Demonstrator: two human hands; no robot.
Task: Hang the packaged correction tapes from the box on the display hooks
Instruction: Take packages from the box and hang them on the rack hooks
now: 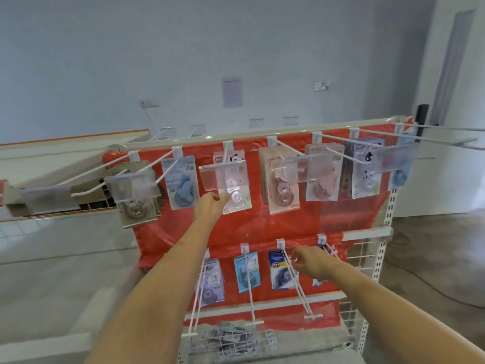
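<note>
White metal display rack (pixel 378 233) with red plastic backing (pixel 262 227) fills frame centre, pale wall (pixel 157 48) behind, grey floor at the sides. Left hand (pixel 210 204) pinches the lower edge of a white carded correction tape pack with clear blister (pixel 237 199), hanging on the upper-centre white wire hook (pixel 225 164). Right hand (pixel 313 262), lower right, fingers loosely spread at a lower hook (pixel 296 279), grip on anything cannot tell.

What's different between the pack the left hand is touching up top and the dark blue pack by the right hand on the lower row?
The white pack hangs on the upper row, behind a clear label holder; the dark blue pack hangs on the lower row, on a bare hook. The left hand grips the white pack's lower edge; the right hand only reaches near the blue one. Both hang against the red backing.
</note>
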